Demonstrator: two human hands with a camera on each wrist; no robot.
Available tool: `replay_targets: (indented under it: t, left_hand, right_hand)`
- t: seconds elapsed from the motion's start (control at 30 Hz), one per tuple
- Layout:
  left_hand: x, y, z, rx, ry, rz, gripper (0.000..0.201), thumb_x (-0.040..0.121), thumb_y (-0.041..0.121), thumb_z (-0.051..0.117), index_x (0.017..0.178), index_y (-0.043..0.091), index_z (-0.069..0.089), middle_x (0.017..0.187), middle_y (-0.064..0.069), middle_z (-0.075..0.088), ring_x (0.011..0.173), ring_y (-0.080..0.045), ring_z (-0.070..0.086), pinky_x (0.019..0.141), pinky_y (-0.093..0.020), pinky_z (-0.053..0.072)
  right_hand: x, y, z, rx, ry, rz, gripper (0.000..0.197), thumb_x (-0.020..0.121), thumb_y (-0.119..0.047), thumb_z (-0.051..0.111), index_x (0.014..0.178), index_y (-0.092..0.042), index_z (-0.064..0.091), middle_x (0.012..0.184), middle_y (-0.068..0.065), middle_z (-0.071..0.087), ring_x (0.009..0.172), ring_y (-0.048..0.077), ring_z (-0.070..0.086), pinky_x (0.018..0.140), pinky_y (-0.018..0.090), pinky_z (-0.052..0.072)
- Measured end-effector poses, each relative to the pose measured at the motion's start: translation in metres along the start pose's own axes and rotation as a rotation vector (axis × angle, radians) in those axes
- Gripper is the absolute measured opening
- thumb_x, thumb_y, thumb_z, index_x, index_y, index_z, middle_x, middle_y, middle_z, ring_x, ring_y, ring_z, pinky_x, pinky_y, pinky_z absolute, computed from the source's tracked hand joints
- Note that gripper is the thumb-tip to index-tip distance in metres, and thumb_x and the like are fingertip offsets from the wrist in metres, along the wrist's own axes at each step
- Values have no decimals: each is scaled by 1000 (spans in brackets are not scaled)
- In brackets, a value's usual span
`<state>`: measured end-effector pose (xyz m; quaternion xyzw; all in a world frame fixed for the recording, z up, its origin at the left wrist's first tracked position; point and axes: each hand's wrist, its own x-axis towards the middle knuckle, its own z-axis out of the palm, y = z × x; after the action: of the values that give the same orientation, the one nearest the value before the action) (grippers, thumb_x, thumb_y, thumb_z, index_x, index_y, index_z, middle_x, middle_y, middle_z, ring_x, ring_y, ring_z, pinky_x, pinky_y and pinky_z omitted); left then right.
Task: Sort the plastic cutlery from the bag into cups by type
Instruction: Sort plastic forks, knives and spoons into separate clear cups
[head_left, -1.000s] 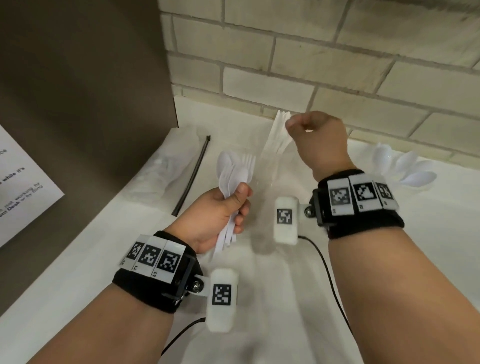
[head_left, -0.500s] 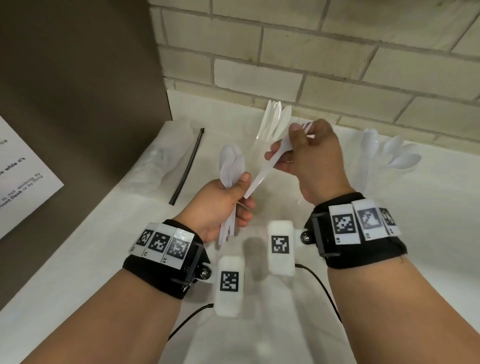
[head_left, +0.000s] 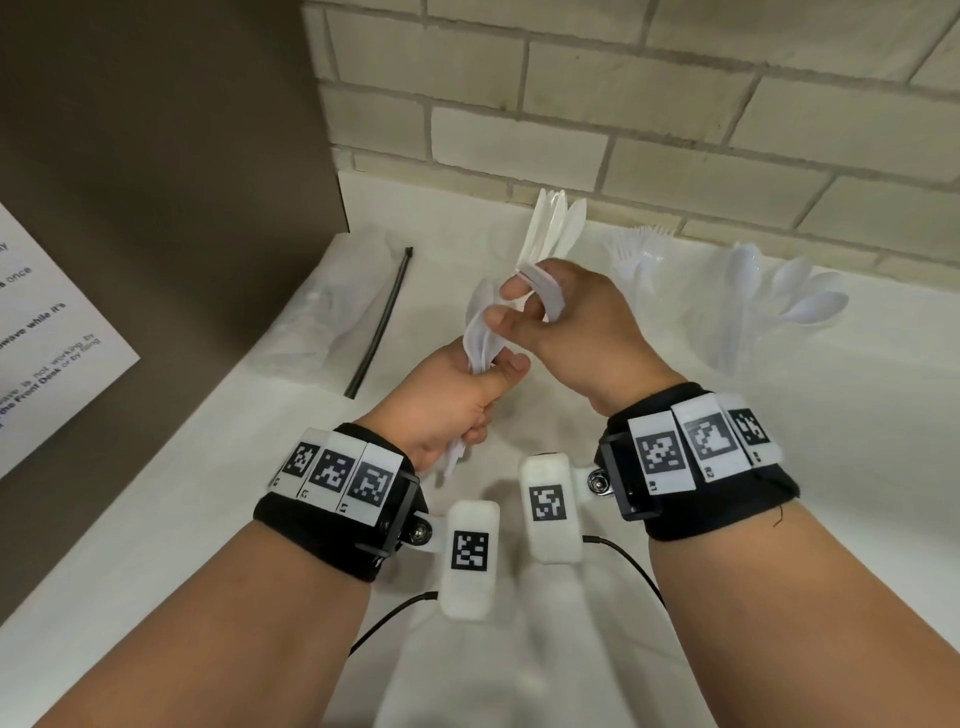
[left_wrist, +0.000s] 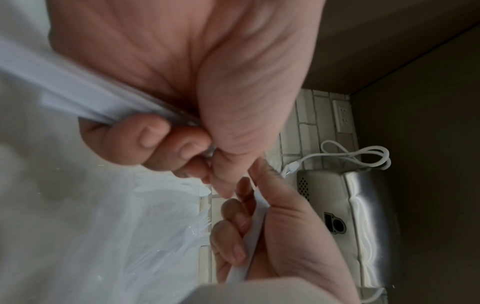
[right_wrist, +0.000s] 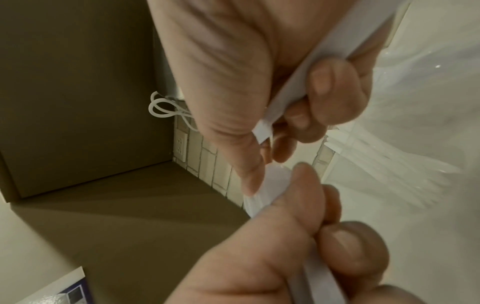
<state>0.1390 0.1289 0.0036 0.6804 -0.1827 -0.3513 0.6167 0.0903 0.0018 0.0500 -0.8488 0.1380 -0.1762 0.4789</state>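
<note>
My left hand grips a bunch of white plastic cutlery by the handles, spoon heads up; the handles cross its palm. My right hand sits just above and right of it, its lower fingers curled round one white cutlery piece whose type is hidden. The right thumb and forefinger touch the top of the bunch. Behind stand clear cups: one with knives, one with forks, one with spoons.
A crumpled clear plastic bag and a black tie lie at the left on the white counter. A brown panel with a paper notice bounds the left. A brick wall closes the back.
My right hand drew one piece up out of the bunch, tucked it under its curled fingers, and has come back down onto the bunch. The left hand kept its grip.
</note>
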Motion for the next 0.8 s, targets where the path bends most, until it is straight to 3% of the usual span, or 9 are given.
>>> replay_targets:
  t: [0.1, 0.2, 0.3, 0.43, 0.53, 0.67, 0.8]
  left_hand:
    - [0, 0, 2, 0, -20, 3, 18, 93, 32, 59, 91, 15, 52, 57, 2, 33, 47, -11, 27, 42, -22, 29]
    - [-1, -1, 3, 3, -23, -4, 23, 95, 32, 54, 83, 14, 48, 63, -1, 40, 46, -10, 31, 42, -22, 31]
    - [-2, -4, 5, 39, -13, -24, 25, 96, 35, 51, 96, 10, 54, 59, 3, 43, 43, -9, 31, 42, -23, 28]
    - [0, -3, 5, 39, -27, -26, 26, 97, 36, 49, 99, 11, 54, 54, 7, 39, 41, -7, 29, 44, -23, 24]
    - [1, -1, 5, 39, -34, -24, 25, 96, 34, 51, 101, 10, 50, 52, 8, 38, 41, -8, 27, 45, -25, 23]
    - [1, -5, 7, 88, -30, -40, 23, 96, 33, 52, 98, 10, 48, 56, 3, 34, 45, -10, 25, 45, -25, 22]
    - [2, -8, 7, 67, -7, -69, 24, 96, 34, 51, 98, 10, 52, 56, 3, 35, 47, -12, 24, 47, -26, 19]
  right_hand:
    - [1, 3, 2, 28, -4, 38, 8, 81, -20, 74, 84, -21, 67, 65, -7, 48, 53, 0, 46, 51, 5, 36]
    - [1, 1, 0, 26, 0, 31, 10, 84, -17, 70, 78, -21, 63, 67, -8, 49, 58, 1, 48, 55, 6, 37]
    - [5, 0, -4, 91, 81, 26, 11, 88, -16, 64, 80, -20, 59, 77, -7, 57, 68, 3, 52, 62, 13, 41]
    - [4, 2, -5, 170, 94, 60, 12, 89, -22, 66, 83, -17, 56, 79, -7, 56, 54, -3, 49, 48, 9, 34]
    - [2, 5, -1, 134, 47, 78, 18, 86, -21, 69, 91, -6, 61, 81, -2, 60, 66, 6, 55, 50, 12, 37]
    - [2, 8, -4, 197, 126, 118, 12, 93, -24, 59, 85, -19, 51, 82, -4, 58, 64, 10, 49, 56, 22, 34]
    - [6, 4, -21, 378, 247, 113, 6, 100, -17, 45, 98, -23, 45, 87, 0, 75, 58, 0, 54, 54, 20, 37]
